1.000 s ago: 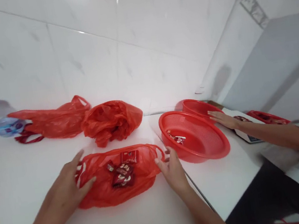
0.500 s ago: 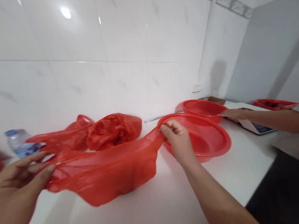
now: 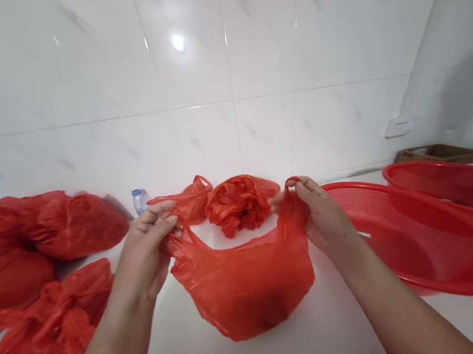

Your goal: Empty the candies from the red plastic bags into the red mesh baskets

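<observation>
A red plastic bag [image 3: 247,289] hangs between my two hands just above the white table, its mouth sagging between the handles. My left hand [image 3: 148,245] is closed on the left handle, the fingers pinching the thin plastic. On the other side, my right hand [image 3: 316,209] grips the right handle, which is bunched up. A dark patch shows through the lower part of the bag; what lies inside is hidden. Behind it rest a crumpled heap of red bags [image 3: 242,200] and a smaller red bag [image 3: 191,202] with a loop handle.
Filled red bags [image 3: 78,226] and a knotted red bag [image 3: 51,338] lie on the left. A bottle with a blue cap [image 3: 139,201] stands by the wall. To the right are a red basket [image 3: 411,233], another red basin [image 3: 456,178] and a brown box [image 3: 439,154].
The view has swung left, bringing the filled bags into sight. My hands have come closer together, and the bag, stretched wide before, now hangs down from its two handles.
</observation>
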Demonstrator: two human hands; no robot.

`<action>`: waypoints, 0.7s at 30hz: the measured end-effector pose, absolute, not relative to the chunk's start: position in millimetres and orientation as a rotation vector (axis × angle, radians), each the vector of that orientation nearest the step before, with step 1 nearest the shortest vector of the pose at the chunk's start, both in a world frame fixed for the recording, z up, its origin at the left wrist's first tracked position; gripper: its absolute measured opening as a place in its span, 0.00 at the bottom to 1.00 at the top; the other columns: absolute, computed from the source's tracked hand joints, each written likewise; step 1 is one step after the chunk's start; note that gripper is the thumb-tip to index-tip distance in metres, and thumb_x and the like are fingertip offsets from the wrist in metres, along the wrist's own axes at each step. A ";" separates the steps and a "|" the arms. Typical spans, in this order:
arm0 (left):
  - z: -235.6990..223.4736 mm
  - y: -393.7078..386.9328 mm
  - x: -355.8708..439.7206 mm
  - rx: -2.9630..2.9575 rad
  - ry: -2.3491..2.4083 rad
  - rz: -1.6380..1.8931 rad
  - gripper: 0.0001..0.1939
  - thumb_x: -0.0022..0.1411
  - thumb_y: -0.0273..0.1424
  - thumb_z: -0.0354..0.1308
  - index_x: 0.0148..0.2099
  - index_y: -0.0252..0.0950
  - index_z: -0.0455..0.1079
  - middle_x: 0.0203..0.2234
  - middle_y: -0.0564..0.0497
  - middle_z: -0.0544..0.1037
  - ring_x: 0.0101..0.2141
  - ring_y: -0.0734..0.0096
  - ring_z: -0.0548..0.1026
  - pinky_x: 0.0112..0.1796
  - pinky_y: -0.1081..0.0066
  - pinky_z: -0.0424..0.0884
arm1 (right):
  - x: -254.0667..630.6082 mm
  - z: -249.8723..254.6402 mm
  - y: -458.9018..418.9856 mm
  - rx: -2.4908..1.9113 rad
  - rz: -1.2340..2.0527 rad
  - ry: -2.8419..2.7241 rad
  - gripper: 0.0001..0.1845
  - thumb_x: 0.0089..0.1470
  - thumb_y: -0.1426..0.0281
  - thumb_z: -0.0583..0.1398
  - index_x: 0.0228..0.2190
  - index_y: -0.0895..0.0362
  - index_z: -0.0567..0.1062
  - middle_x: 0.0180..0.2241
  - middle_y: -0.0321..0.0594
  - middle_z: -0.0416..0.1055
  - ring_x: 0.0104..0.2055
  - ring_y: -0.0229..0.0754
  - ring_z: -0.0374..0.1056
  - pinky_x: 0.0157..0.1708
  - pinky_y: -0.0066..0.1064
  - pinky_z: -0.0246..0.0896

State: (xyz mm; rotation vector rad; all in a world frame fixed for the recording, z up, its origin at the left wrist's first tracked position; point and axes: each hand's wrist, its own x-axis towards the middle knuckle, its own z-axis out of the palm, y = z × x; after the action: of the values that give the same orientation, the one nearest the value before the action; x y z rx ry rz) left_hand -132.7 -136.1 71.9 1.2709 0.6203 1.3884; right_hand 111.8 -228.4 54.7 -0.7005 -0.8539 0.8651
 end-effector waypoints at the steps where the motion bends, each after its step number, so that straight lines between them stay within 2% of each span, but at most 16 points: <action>1: 72.5 -138.9 -129.4 1.270 0.589 1.335 0.16 0.47 0.27 0.65 0.41 0.34 0.70 0.19 0.55 0.72 0.19 0.80 0.67 0.21 0.81 0.63 | 104.6 52.7 -227.2 -0.680 0.942 -0.851 0.09 0.54 0.60 0.59 0.32 0.52 0.69 0.20 0.29 0.66 0.19 0.31 0.60 0.22 0.24 0.58; 3: 74.6 -145.2 -121.2 1.288 0.529 1.282 0.16 0.49 0.27 0.65 0.42 0.36 0.69 0.20 0.56 0.72 0.21 0.80 0.68 0.22 0.82 0.63 | 89.1 48.8 -225.4 -0.668 1.023 -0.877 0.16 0.57 0.54 0.54 0.31 0.54 0.68 0.14 0.26 0.58 0.13 0.28 0.49 0.15 0.21 0.47; 5: 77.1 -151.9 -112.8 1.356 0.493 1.287 0.16 0.51 0.28 0.64 0.43 0.37 0.68 0.24 0.55 0.73 0.25 0.80 0.70 0.26 0.81 0.66 | 73.6 46.0 -224.8 -0.703 0.997 -0.927 0.20 0.58 0.51 0.50 0.33 0.54 0.69 0.11 0.25 0.54 0.12 0.28 0.43 0.12 0.21 0.38; 6: 78.2 -155.3 -109.3 1.412 0.481 1.294 0.16 0.51 0.28 0.64 0.44 0.38 0.69 0.27 0.55 0.74 0.28 0.79 0.71 0.29 0.80 0.67 | 66.5 45.3 -224.9 -0.734 0.973 -0.957 0.20 0.58 0.51 0.50 0.35 0.54 0.69 0.11 0.25 0.54 0.12 0.28 0.44 0.12 0.21 0.37; 8: 79.9 -162.1 -104.3 1.571 0.479 1.297 0.15 0.53 0.28 0.64 0.44 0.39 0.69 0.32 0.54 0.74 0.31 0.78 0.71 0.32 0.78 0.68 | 54.5 44.8 -225.3 -0.799 0.977 -1.058 0.19 0.57 0.54 0.54 0.45 0.52 0.67 0.14 0.25 0.56 0.14 0.29 0.50 0.15 0.21 0.42; 10: 80.4 -168.9 -102.3 1.748 0.507 1.283 0.13 0.54 0.27 0.62 0.43 0.41 0.70 0.34 0.54 0.74 0.31 0.78 0.70 0.32 0.77 0.68 | 45.8 44.9 -224.6 -0.810 1.073 -1.222 0.25 0.53 0.58 0.60 0.51 0.51 0.63 0.17 0.26 0.59 0.18 0.30 0.55 0.19 0.22 0.49; 11: 80.1 -171.9 -102.2 1.823 0.521 1.270 0.12 0.55 0.27 0.62 0.43 0.42 0.71 0.34 0.54 0.74 0.30 0.78 0.69 0.31 0.76 0.68 | 42.8 44.8 -223.5 -0.799 1.125 -1.306 0.25 0.51 0.60 0.62 0.49 0.51 0.64 0.19 0.27 0.61 0.20 0.31 0.57 0.21 0.23 0.51; 12: 79.3 -174.4 -102.4 1.889 0.533 1.258 0.12 0.56 0.27 0.61 0.44 0.43 0.71 0.34 0.54 0.75 0.29 0.77 0.69 0.31 0.75 0.68 | 40.5 44.5 -221.7 -0.792 1.156 -1.372 0.21 0.50 0.61 0.63 0.45 0.53 0.68 0.20 0.28 0.62 0.22 0.31 0.57 0.22 0.24 0.52; 14: 76.0 -176.9 -103.4 2.010 0.538 1.303 0.14 0.58 0.27 0.59 0.47 0.45 0.70 0.35 0.53 0.75 0.30 0.75 0.69 0.32 0.73 0.69 | 38.2 43.6 -216.9 -0.823 1.131 -1.419 0.13 0.51 0.60 0.62 0.30 0.57 0.70 0.20 0.30 0.60 0.22 0.31 0.55 0.22 0.25 0.49; 16: 69.9 -175.9 -104.6 2.144 0.535 1.457 0.16 0.59 0.28 0.58 0.49 0.45 0.68 0.35 0.53 0.74 0.32 0.73 0.69 0.33 0.72 0.68 | 38.4 42.5 -211.0 -0.922 1.027 -1.388 0.19 0.53 0.57 0.59 0.21 0.58 0.66 0.18 0.29 0.57 0.20 0.30 0.51 0.20 0.25 0.46; 18: 61.4 -172.2 -105.1 2.311 0.494 1.580 0.17 0.56 0.29 0.61 0.48 0.43 0.67 0.34 0.52 0.73 0.33 0.72 0.69 0.33 0.71 0.67 | 39.9 41.7 -205.3 -1.011 0.947 -1.332 0.21 0.53 0.56 0.58 0.19 0.57 0.63 0.15 0.29 0.55 0.18 0.30 0.49 0.18 0.25 0.43; 21: 48.0 -165.9 -104.2 2.586 0.429 1.499 0.20 0.53 0.29 0.64 0.49 0.41 0.67 0.35 0.51 0.71 0.35 0.69 0.68 0.34 0.69 0.68 | 41.7 40.0 -198.7 -1.027 0.954 -1.245 0.22 0.53 0.56 0.57 0.18 0.57 0.60 0.14 0.28 0.54 0.17 0.29 0.48 0.17 0.25 0.42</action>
State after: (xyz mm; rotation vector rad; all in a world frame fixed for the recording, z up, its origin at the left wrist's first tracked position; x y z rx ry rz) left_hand -104.2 -165.9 48.0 2.5864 0.4290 1.4988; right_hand 41.7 -198.7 40.0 -1.0272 -1.2447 0.9538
